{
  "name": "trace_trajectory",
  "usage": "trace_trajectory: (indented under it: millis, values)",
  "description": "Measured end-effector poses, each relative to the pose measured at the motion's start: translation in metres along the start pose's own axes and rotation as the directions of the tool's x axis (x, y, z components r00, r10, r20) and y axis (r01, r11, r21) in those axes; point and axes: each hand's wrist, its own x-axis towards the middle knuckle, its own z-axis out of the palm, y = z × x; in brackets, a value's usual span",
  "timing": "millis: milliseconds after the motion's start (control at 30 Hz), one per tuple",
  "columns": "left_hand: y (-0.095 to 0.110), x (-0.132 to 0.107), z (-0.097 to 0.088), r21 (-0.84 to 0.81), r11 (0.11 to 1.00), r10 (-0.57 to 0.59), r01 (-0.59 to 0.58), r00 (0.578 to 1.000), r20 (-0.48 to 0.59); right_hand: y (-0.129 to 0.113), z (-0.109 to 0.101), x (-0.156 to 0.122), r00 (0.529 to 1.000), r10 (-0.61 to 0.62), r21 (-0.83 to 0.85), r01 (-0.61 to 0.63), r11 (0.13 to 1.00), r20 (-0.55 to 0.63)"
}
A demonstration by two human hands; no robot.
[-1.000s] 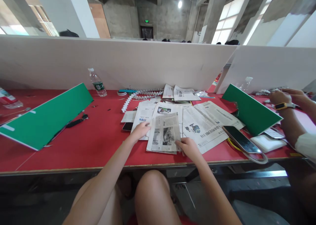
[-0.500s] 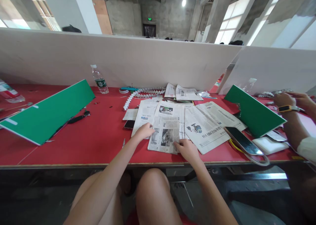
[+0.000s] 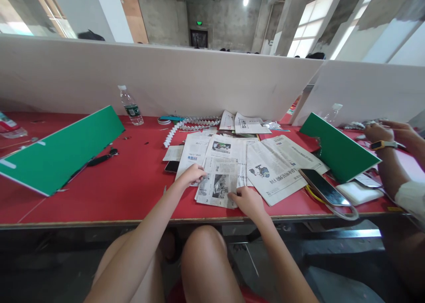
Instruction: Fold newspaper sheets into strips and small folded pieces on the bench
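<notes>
A folded newspaper sheet (image 3: 218, 194) lies in front of me near the table's front edge, on top of other newspaper pages. My left hand (image 3: 191, 175) pinches its left edge, fingers curled at the paper. At its lower right, my right hand (image 3: 248, 200) grips the edge with the thumb on top and the fingers mostly hidden beneath. Under and behind it spread more newspaper pages (image 3: 192, 150). To the right is a larger newspaper (image 3: 275, 174) with a cartoon drawing.
Green boards (image 3: 63, 152) stand slanted at left, and another green board (image 3: 338, 150) at right. A phone (image 3: 323, 187) lies beside the newspapers. A white folded-paper chain (image 3: 172, 137) and a water bottle (image 3: 131, 108) are behind. At far right a co-worker's hands (image 3: 381, 132) are busy.
The right thumb has slid slightly left over the newspaper's edge. My left hand keeps its hold. The whole view has shifted a little.
</notes>
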Motion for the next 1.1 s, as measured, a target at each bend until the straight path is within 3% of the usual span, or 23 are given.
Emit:
trace_trajectory:
  millis: [100,267,400,533,733,833,967,1100]
  values:
    - [-0.005,0.005,0.0,0.096,0.995,0.024,-0.019,0.998,-0.058,0.0,0.001,-0.001,1.0,-0.001,0.0,0.001,1.0,-0.001]
    - [-0.016,0.014,0.005,0.373,0.925,0.166,-0.078,0.964,-0.209,0.002,0.002,-0.001,1.0,-0.025,0.005,0.025,1.0,-0.014]
    - [-0.014,0.014,0.007,0.436,0.898,0.169,-0.06,0.962,-0.216,0.003,0.002,-0.001,0.999,-0.031,0.008,0.031,0.999,-0.013]
    - [-0.006,0.005,0.012,0.482,0.867,0.237,-0.126,0.956,-0.176,0.003,0.002,-0.002,0.999,-0.037,0.005,0.037,0.999,-0.008]
    - [-0.002,-0.014,0.033,0.681,0.704,0.438,-0.203,0.879,-0.191,0.004,0.006,-0.002,0.998,-0.053,-0.016,0.053,0.998,-0.029]
    - [-0.006,-0.019,0.044,0.728,0.65,0.48,-0.218,0.86,-0.171,0.005,0.008,-0.002,0.997,-0.059,-0.04,0.057,0.998,-0.045]
    - [-0.005,-0.022,0.048,0.718,0.657,0.456,-0.231,0.88,-0.135,0.003,0.007,-0.003,0.998,-0.055,-0.05,0.053,0.997,-0.043]
    - [0.0,-0.022,0.044,0.601,0.767,0.385,-0.226,0.911,-0.148,0.002,0.006,-0.005,0.998,-0.055,-0.02,0.054,0.998,-0.04]
